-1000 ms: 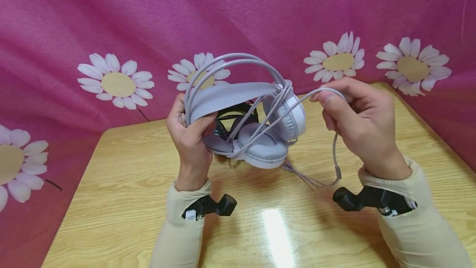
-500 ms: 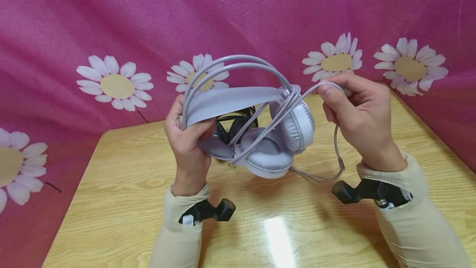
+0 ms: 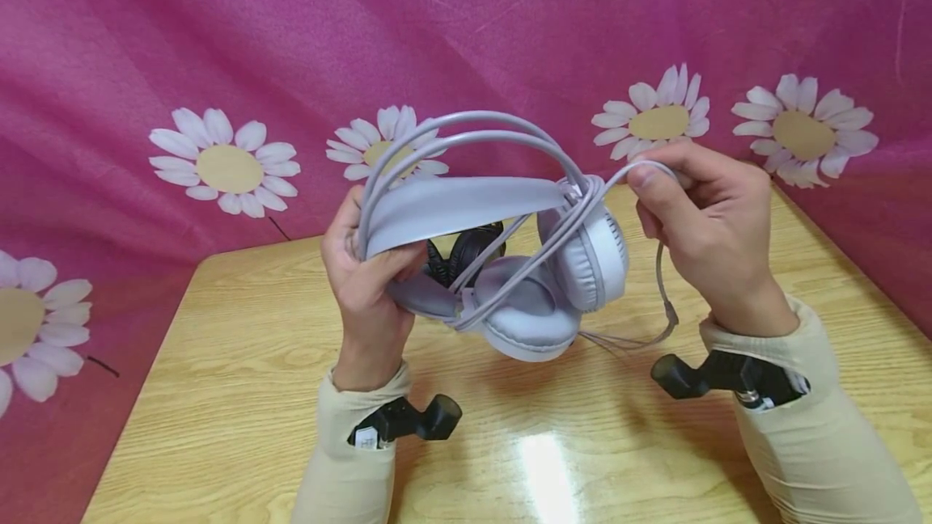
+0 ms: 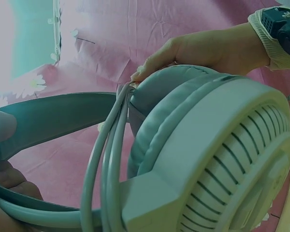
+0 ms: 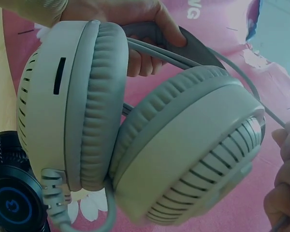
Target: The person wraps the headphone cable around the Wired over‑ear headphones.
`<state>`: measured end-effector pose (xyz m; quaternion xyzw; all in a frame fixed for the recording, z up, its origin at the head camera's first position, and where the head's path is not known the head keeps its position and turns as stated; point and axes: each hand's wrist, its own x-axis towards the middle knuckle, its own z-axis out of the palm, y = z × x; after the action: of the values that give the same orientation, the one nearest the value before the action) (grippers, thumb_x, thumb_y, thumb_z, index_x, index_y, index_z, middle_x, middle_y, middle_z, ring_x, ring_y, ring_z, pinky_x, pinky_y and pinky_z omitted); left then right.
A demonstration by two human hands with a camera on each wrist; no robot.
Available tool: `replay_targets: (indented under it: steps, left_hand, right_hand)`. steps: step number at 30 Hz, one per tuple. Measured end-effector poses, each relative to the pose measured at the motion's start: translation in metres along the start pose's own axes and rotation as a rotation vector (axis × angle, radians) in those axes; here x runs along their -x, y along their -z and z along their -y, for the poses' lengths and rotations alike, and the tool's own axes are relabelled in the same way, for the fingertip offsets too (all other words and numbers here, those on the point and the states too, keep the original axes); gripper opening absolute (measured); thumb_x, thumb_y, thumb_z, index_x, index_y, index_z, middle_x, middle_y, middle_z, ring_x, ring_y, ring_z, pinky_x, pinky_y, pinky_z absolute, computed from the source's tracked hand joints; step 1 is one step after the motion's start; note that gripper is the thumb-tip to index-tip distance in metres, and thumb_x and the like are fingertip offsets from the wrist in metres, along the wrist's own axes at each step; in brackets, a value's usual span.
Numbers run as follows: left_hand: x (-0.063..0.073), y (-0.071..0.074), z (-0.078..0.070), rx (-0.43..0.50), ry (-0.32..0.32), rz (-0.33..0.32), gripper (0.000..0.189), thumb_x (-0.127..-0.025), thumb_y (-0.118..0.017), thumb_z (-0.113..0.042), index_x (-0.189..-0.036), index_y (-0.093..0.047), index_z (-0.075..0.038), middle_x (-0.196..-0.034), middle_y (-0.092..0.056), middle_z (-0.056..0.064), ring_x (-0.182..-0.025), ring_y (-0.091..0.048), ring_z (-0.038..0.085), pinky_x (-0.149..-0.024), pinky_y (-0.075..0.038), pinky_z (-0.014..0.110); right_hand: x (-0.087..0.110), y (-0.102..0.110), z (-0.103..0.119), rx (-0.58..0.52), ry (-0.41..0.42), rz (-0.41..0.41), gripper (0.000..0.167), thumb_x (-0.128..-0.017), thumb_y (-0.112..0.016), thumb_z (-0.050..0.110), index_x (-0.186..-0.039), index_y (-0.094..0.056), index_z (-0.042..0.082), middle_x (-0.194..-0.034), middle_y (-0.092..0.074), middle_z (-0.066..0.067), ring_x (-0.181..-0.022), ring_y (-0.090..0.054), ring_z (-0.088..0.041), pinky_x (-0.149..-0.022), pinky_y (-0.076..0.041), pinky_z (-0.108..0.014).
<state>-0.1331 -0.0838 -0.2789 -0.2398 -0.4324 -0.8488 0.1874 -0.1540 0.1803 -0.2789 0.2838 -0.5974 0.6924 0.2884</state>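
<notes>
A pair of light grey headphones [image 3: 466, 204] hangs above the table, tilted, with both ear cups towards the right. My left hand [image 3: 371, 289] grips the headband at its left end, thumb over the inner strap. Several turns of the grey cable [image 3: 542, 253] run across from one ear cup to the other. Between thumb and forefinger, my right hand [image 3: 721, 225] pinches the cable to the right of the ear cups. From that hand the loose cable hangs down and loops back under the cups. In the right wrist view, both ear cups [image 5: 183, 150] fill the middle.
Black headphones [image 3: 476, 249] lie on the wooden table [image 3: 240, 362] behind the grey pair, partly hidden by it. In the right wrist view, one black ear cup [image 5: 12, 203] shows a blue ring. A pink cloth [image 3: 466, 23] with daisies hangs behind the table.
The grey headphones' ear cups have shifted right and slightly down, closer to my right hand. Both hands keep their hold, and the cable between cups and right hand spans a shorter gap.
</notes>
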Motion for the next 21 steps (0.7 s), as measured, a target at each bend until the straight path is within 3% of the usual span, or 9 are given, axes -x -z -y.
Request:
replay_targets:
  steps: [8, 15, 21]
  left_hand:
    - [0.0008, -0.0033, -0.0008, -0.007, 0.0, -0.014, 0.025, -0.07, -0.051, 0.016, -0.082, -0.053, -0.006, -0.068, -0.052, -0.004, -0.052, -0.03, 0.009, -0.047, -0.021, 0.025]
    - [0.0016, -0.0021, -0.0039, 0.043, 0.019, 0.042, 0.025, -0.074, -0.047, 0.013, -0.09, -0.056, -0.004, -0.072, -0.055, -0.002, -0.05, -0.024, 0.012, -0.045, -0.017, 0.028]
    - [0.0009, 0.0019, -0.0053, 0.077, 0.028, 0.095, 0.029, -0.079, -0.046, 0.008, -0.101, -0.061, -0.004, -0.063, -0.033, -0.001, -0.05, -0.018, 0.012, -0.046, -0.011, 0.03]
  right_hand:
    - [-0.0003, -0.0009, -0.0002, -0.015, 0.003, -0.007, 0.007, -0.09, -0.065, -0.01, -0.09, -0.069, -0.015, -0.058, -0.056, 0.004, -0.049, -0.043, -0.01, -0.044, -0.03, -0.021]
    - [-0.0014, 0.0014, -0.0011, -0.008, 0.0, 0.003, 0.009, -0.091, -0.068, -0.005, -0.09, -0.069, -0.014, -0.059, -0.057, 0.003, -0.05, -0.043, -0.011, -0.045, -0.03, -0.021]
    - [-0.0038, 0.005, -0.0042, -0.022, -0.019, 0.003, 0.002, -0.087, -0.072, -0.006, -0.086, -0.073, -0.006, -0.059, -0.057, 0.004, -0.051, -0.043, -0.009, -0.045, -0.03, -0.02]
